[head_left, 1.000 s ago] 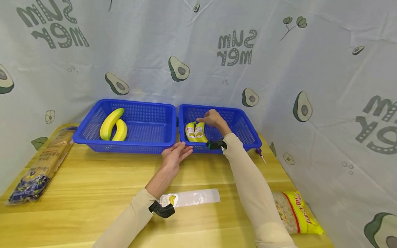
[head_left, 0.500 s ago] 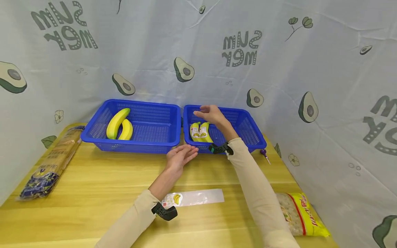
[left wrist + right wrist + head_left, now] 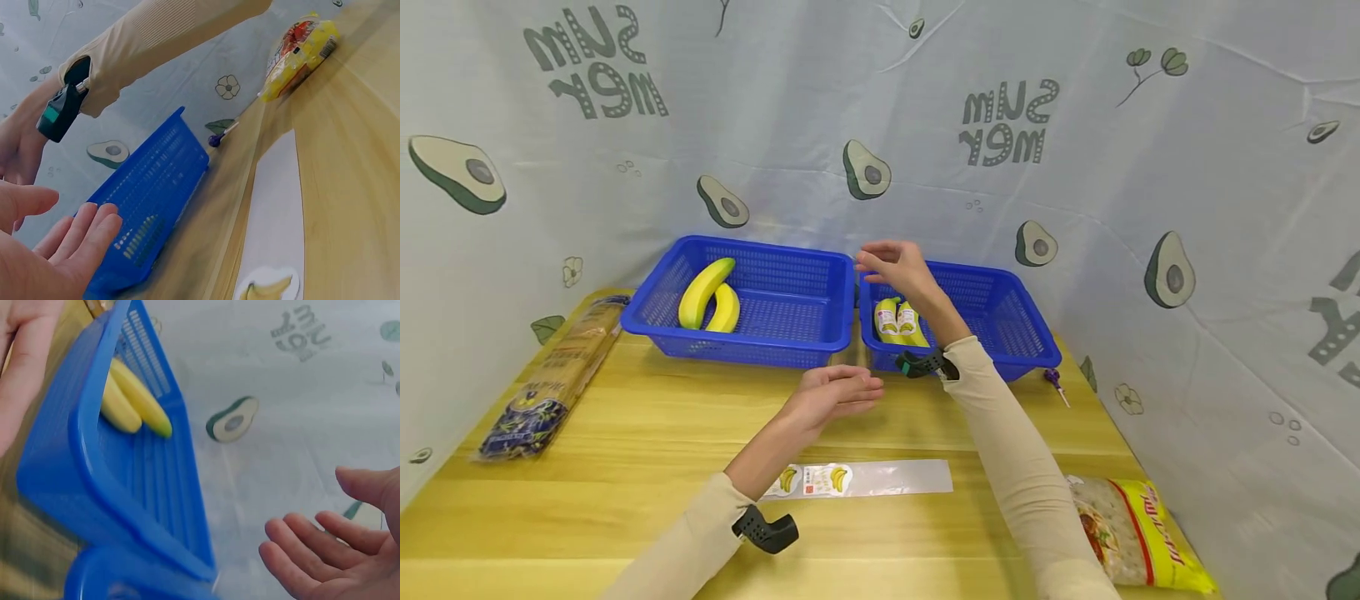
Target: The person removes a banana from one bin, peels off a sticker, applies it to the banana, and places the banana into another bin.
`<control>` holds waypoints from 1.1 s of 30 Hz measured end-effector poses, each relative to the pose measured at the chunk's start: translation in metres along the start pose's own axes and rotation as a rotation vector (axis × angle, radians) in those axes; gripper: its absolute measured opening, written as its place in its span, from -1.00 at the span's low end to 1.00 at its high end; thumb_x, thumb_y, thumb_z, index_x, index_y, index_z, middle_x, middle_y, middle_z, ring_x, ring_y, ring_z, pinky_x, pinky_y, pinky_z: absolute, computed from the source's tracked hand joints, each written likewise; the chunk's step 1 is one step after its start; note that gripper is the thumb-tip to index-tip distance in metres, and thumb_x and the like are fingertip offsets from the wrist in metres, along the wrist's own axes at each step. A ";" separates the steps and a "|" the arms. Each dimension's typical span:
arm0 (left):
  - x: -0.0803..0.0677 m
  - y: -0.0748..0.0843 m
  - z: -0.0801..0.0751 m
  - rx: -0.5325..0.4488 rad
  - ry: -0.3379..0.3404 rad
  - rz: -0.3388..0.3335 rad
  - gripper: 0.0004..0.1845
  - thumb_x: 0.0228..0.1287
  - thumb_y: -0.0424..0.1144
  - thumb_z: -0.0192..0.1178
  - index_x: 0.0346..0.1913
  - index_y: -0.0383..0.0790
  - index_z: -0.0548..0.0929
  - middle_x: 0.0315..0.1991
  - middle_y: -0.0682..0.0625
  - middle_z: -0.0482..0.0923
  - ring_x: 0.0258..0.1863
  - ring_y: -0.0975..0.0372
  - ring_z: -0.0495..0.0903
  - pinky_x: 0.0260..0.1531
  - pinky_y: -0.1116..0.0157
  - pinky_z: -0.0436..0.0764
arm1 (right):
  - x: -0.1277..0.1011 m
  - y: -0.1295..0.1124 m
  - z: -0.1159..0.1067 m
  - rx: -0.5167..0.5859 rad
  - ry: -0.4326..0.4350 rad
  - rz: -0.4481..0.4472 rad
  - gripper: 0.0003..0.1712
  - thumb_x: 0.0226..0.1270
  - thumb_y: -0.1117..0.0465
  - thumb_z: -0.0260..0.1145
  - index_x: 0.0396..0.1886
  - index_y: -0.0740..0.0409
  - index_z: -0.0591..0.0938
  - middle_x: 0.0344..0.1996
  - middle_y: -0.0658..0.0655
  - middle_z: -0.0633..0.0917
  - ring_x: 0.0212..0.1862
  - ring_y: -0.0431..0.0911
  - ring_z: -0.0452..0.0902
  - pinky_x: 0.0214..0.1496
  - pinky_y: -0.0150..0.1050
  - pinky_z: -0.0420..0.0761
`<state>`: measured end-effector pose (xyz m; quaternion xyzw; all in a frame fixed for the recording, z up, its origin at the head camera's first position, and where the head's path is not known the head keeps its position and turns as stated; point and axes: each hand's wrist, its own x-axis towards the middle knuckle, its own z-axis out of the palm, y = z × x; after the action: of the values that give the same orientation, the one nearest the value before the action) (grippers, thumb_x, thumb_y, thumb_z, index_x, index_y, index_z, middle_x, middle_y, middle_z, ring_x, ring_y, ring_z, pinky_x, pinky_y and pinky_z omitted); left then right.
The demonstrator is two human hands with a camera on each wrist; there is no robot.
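Two blue baskets stand side by side at the back of the wooden table. The left basket (image 3: pixel 820 337) holds two bare yellow bananas (image 3: pixel 706 292). The right basket (image 3: pixel 1022 333) holds two labelled, bagged bananas (image 3: pixel 901 323). My right hand (image 3: pixel 891 262) hovers empty, fingers relaxed, above the gap between the baskets, over the right basket's left rim. My left hand (image 3: pixel 835 392) floats empty above the table in front of the baskets, fingers loosely extended. A flat clear bag with banana labels (image 3: pixel 868 479) lies on the table under my left forearm.
A long wrapped pack (image 3: pixel 553 379) lies along the table's left edge. A yellow snack bag (image 3: pixel 1138 529) lies at the right front. A small purple-tipped object (image 3: pixel 1054 379) sits beside the right basket. An avocado-print cloth (image 3: pixel 1075 167) closes the back and sides.
My right hand lifted off the bagged bananas and moved up and left, empty. My left hand rose from the basket front and drew back toward me.
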<state>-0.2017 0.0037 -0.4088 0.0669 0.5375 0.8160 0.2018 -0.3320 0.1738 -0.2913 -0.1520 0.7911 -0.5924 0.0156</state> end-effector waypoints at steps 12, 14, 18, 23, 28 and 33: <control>-0.020 0.019 -0.055 0.015 0.116 0.024 -0.51 0.65 -0.45 0.12 0.48 -0.63 0.36 0.33 -0.45 0.58 0.23 -0.07 0.73 0.29 0.01 0.62 | 0.010 -0.011 0.038 0.025 -0.176 -0.055 -0.50 0.68 0.24 0.28 0.46 0.38 0.53 0.28 0.41 0.69 0.22 0.18 0.73 0.35 0.07 0.67; -0.024 0.022 -0.065 0.016 0.140 0.021 -0.50 0.65 -0.45 0.12 0.50 -0.62 0.35 0.35 -0.45 0.57 0.21 -0.04 0.75 0.29 0.03 0.63 | 0.012 -0.013 0.045 0.043 -0.214 -0.060 -0.50 0.69 0.24 0.27 0.46 0.39 0.52 0.28 0.42 0.69 0.22 0.17 0.74 0.35 0.06 0.67; -0.032 0.031 -0.088 0.031 0.179 0.028 -0.46 0.67 -0.42 0.12 0.52 -0.62 0.31 0.38 -0.45 0.54 0.19 0.02 0.76 0.34 0.00 0.58 | 0.016 -0.014 0.060 0.064 -0.267 -0.081 -0.49 0.69 0.23 0.28 0.46 0.40 0.52 0.26 0.40 0.71 0.23 0.15 0.74 0.32 -0.01 0.70; -0.044 0.046 -0.113 0.059 0.228 0.049 -0.44 0.69 -0.34 0.13 0.54 -0.60 0.30 0.39 -0.40 0.55 0.18 0.08 0.77 0.37 0.01 0.56 | 0.018 -0.015 0.074 0.073 -0.308 -0.110 -0.50 0.68 0.22 0.29 0.44 0.39 0.54 0.22 0.38 0.73 0.25 0.19 0.72 0.32 -0.05 0.70; -0.054 0.056 -0.133 -0.038 0.310 0.076 -0.50 0.67 -0.40 0.13 0.49 -0.58 0.32 0.13 -0.19 0.77 0.08 0.16 0.80 0.30 0.12 0.64 | 0.023 -0.015 0.088 0.077 -0.356 -0.124 -0.52 0.67 0.22 0.30 0.42 0.40 0.56 0.22 0.40 0.73 0.26 0.22 0.70 0.31 -0.06 0.70; -0.065 0.065 -0.153 -0.144 0.372 0.127 -0.63 0.67 -0.45 0.08 0.38 -0.51 0.36 -0.07 -0.02 0.80 0.01 0.21 0.81 0.29 0.18 0.65 | 0.026 -0.014 0.102 0.078 -0.387 -0.120 -0.50 0.65 0.20 0.34 0.41 0.38 0.57 0.21 0.39 0.73 0.23 0.16 0.74 0.28 -0.11 0.72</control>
<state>-0.2091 -0.1745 -0.4063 -0.0658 0.5005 0.8617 0.0516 -0.3330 0.0687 -0.3040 -0.3090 0.7393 -0.5822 0.1381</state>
